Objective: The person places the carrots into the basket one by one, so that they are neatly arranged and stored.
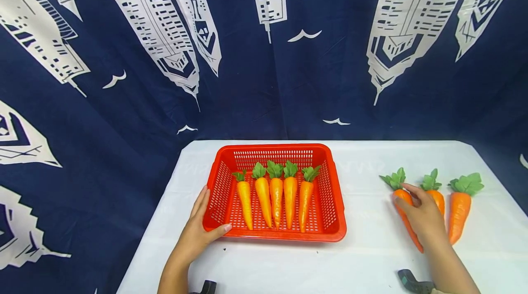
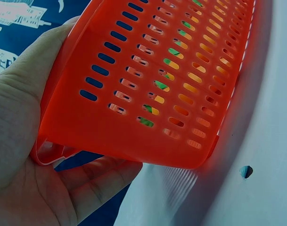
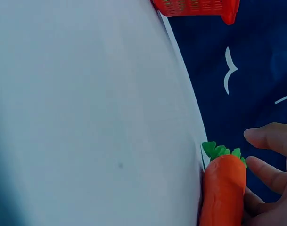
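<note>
In the head view my left hand [image 1: 200, 234] grips the front left corner of a red plastic basket [image 1: 284, 235], thumb over the front rim and fingers along the left side. The left wrist view shows the hand [image 2: 44, 127] around the corner of the slotted basket wall [image 2: 86, 127]. Inside lie several yellow-orange toy carrots [image 1: 277, 198], leaves toward the back. My right hand [image 1: 425, 216] reaches over the leftmost of three orange carrots [image 1: 403, 198], thumb and fingers spread around its top. In the right wrist view its fingers [image 3: 268, 175] are apart beside the carrot [image 3: 223, 193].
The middle carrot [image 1: 437, 200] is partly hidden behind my right hand. To its right lies a larger carrot [image 1: 458, 214] with broad leaves. Everything rests on a white-covered table [image 1: 371, 248], with a dark blue printed curtain [image 1: 272, 101] behind it.
</note>
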Tool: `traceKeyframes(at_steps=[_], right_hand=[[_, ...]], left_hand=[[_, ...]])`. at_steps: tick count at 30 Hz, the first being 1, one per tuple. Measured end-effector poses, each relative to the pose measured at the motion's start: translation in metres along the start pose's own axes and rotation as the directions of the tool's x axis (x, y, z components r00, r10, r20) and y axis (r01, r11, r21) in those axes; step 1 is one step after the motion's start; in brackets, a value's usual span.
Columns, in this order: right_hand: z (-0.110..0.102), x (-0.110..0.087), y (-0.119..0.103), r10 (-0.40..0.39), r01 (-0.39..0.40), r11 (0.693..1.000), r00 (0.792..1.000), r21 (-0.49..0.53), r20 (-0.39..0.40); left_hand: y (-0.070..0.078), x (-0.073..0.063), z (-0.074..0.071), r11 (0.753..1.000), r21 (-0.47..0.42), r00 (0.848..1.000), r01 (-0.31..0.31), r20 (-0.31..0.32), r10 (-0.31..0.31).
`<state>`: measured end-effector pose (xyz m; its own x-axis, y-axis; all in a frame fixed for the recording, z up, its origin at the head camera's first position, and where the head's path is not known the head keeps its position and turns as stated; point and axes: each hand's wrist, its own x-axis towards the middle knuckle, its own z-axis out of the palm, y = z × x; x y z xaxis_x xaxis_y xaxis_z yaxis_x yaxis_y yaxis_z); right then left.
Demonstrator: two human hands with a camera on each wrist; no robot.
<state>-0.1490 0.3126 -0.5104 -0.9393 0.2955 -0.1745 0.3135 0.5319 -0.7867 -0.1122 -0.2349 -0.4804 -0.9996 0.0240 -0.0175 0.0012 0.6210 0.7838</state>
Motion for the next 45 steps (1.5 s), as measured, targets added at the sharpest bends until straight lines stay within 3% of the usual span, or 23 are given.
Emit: traceKeyframes(at_steps=[4,12,19,24,45], right_hand=[[0.0,0.0,0.002,0.025,-0.024,0.999,0.999,-0.045,0.028],[-0.001,0.003,0.006,0.031,-0.03,0.999,0.999,-0.033,0.035],[-0.005,0.001,-0.001,0.015,-0.016,0.999,0.999,0.032,0.033],[-0.009,-0.001,-0.015,0.005,-0.007,0.998,0.999,0.06,0.032],[-0.006,-0.007,-0.1,-0.175,0.166,0.977,0.983,0.134,0.052]], left_hand=[[0.001,0.001,0.0,1.0,-0.001,1.0,0.008,0.004,-0.008],[0.002,0.0,-0.001,1.0,-0.011,1.0,-0.005,0.001,0.005],[0.002,0.0,-0.001,1.0,-0.012,1.0,0.0,0.004,0.0],[0.002,0.0,-0.001,1.0,-0.015,1.0,0.001,0.004,-0.001],[0.001,0.001,0.0,1.0,-0.006,1.0,0.006,0.005,-0.006]])
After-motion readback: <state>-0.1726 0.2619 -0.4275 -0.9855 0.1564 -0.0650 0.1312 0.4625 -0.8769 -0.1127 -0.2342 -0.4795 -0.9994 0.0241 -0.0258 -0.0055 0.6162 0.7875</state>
